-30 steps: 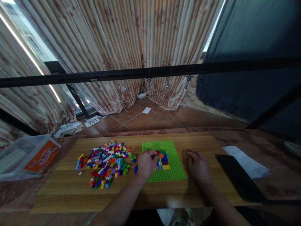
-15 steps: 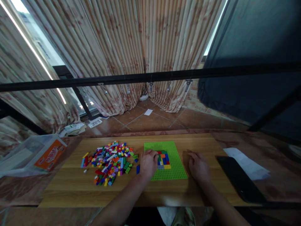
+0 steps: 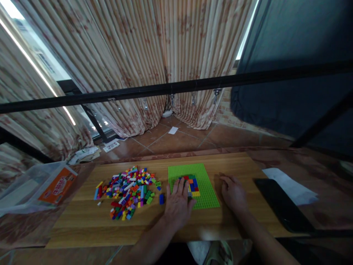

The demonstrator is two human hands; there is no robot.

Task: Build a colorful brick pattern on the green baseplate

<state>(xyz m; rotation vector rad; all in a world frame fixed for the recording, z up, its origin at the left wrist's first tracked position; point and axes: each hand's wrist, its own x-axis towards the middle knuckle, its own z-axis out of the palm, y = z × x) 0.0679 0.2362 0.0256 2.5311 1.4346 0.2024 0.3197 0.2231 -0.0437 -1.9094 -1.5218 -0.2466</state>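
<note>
A green baseplate point(image 3: 208, 198) lies on the wooden table, with a patch of coloured bricks point(image 3: 195, 186) built flat on it. Across the plate's left side and the left part of that patch, my left hand point(image 3: 178, 202) is laid with fingers stretched out and thumb apart; nothing shows in its grasp. My right hand point(image 3: 232, 191) rests on the table just right of the plate, fingers loosely curled; whether something is in them is hidden. A loose blue brick point(image 3: 161, 199) sits left of my left hand.
Loose bricks in many colours form a pile point(image 3: 129, 189) on the left of the table point(image 3: 82, 224). A clear plastic box point(image 3: 24, 184) with an orange label stands beyond the left edge. On the right lie a black flat device point(image 3: 281, 206) and white paper point(image 3: 289, 186).
My left hand has gone from pinched fingers at the brick patch to flat and spread, a little nearer to me. My right hand has stayed put. The view has shifted slightly.
</note>
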